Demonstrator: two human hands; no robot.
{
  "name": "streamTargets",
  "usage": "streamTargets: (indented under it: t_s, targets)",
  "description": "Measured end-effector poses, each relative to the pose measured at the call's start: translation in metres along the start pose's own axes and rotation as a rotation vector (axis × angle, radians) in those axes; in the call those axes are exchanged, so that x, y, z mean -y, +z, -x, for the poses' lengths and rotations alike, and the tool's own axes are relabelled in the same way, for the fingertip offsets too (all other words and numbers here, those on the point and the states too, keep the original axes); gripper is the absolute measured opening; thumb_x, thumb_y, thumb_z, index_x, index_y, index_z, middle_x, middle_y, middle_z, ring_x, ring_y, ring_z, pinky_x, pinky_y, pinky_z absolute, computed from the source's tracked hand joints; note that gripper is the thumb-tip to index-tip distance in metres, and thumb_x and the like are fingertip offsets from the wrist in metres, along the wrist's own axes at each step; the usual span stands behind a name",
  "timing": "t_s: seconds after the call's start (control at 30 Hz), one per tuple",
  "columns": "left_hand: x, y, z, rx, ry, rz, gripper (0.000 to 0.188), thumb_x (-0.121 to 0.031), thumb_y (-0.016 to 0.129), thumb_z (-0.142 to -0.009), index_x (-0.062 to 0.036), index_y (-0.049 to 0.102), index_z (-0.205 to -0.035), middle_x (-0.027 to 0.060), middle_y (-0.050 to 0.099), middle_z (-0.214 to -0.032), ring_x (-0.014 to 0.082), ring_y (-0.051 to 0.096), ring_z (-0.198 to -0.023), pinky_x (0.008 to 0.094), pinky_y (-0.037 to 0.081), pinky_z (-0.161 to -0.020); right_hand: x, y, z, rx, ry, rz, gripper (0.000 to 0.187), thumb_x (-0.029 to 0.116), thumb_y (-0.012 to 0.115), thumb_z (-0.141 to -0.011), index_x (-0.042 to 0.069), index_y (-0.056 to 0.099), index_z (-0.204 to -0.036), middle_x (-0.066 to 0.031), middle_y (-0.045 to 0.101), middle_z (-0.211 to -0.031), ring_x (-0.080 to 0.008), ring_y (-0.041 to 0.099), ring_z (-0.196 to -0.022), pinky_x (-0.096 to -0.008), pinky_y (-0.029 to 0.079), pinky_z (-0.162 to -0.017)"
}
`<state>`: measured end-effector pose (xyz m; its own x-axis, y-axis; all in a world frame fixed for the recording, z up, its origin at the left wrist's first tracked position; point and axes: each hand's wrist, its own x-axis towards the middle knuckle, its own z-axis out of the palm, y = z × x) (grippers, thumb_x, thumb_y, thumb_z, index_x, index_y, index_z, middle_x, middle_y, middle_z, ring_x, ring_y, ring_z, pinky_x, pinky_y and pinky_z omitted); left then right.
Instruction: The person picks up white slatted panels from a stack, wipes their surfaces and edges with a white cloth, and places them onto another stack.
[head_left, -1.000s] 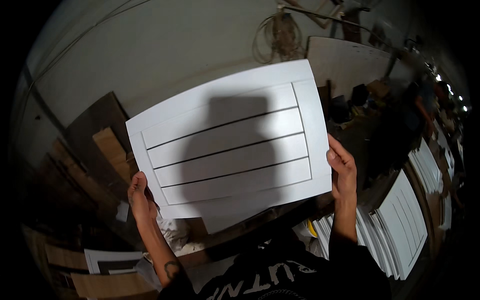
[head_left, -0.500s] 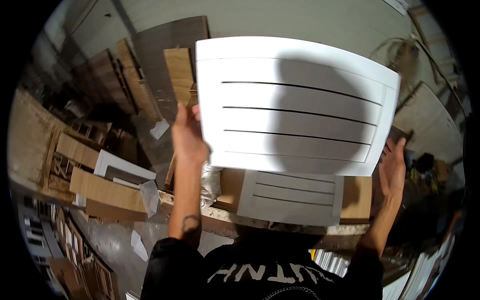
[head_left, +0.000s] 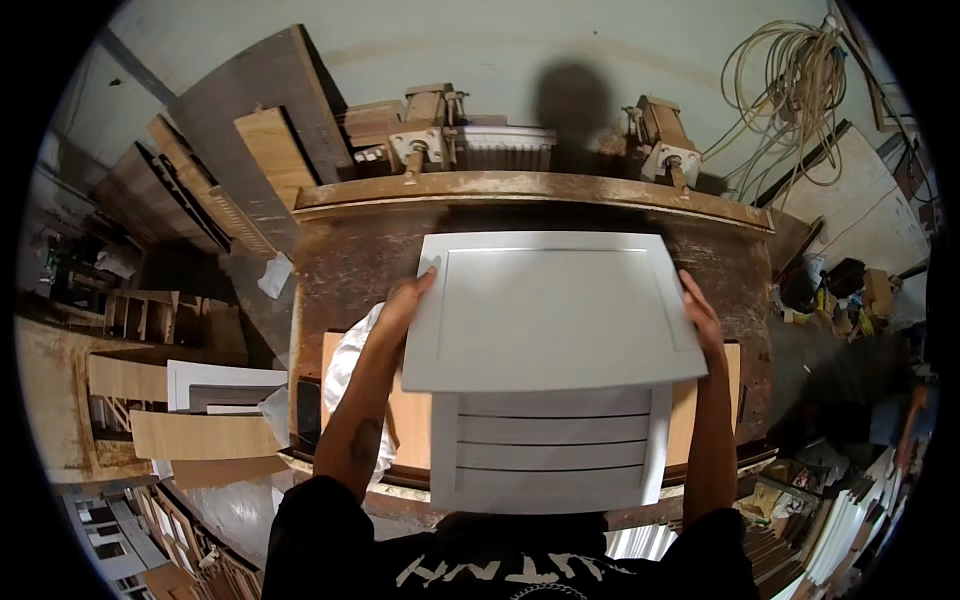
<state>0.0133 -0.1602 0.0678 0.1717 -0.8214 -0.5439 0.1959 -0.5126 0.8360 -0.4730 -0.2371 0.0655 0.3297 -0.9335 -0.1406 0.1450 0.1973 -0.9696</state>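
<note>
A white panel (head_left: 545,310) with a plain recessed middle and a raised frame is held between my two hands over the workbench. My left hand (head_left: 406,300) is closed on its left edge, thumb on the top face. My right hand (head_left: 702,318) presses along the right edge, its fingers partly hidden behind the panel. Below lies a second white panel (head_left: 550,482) with several dark slots, its far part covered by the held one. Light wood board (head_left: 683,425) shows under it. White crumpled plastic wrap (head_left: 350,372) lies beside my left forearm.
A brown workbench (head_left: 350,265) has a wooden rail (head_left: 540,188) along its far side, with two clamp cylinders (head_left: 425,130) behind it. Boards (head_left: 275,150) lean at the left wall. Coiled hose (head_left: 790,85) hangs at the far right. More wood pieces (head_left: 205,435) are stacked at left.
The held panel has come down toward the bench and turned over: its slotted face showed before, its plain face now. My right hand, earlier spread at the edge, now presses against it.
</note>
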Motion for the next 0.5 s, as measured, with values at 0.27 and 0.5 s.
streamTargets:
  t_s: [0.27, 0.5]
  targets:
    - [0.021, 0.037, -0.108, -0.209, 0.138, -0.434, 0.058, -0.044, 0.054, -0.091, 0.0090, 0.056, -0.115, 0.0226, 0.056, -0.119, 0.0285, 0.055, -0.109, 0.0410, 0.043, -0.090, -0.068, -0.020, -0.082, -0.031, 0.096, 0.747, 0.072, 0.033, 0.060, -0.089, -0.001, 0.027, -0.143, -0.0200, 0.025, -0.150, -0.0296, 0.022, -0.140, -0.0352, 0.020, -0.112]
    - [0.089, 0.039, -0.151, -0.447, 0.546, -1.226, 0.074, -0.047, 0.047, -0.093, 0.0096, 0.028, -0.137, 0.0280, 0.020, -0.147, 0.0425, 0.013, -0.138, 0.0545, 0.009, -0.111, -0.112, -0.015, -0.106, -0.133, -0.128, 1.217, 0.068, 0.030, 0.054, -0.092, 0.000, 0.022, -0.144, -0.0260, 0.019, -0.149, -0.0396, 0.016, -0.139, -0.0473, 0.017, -0.112]
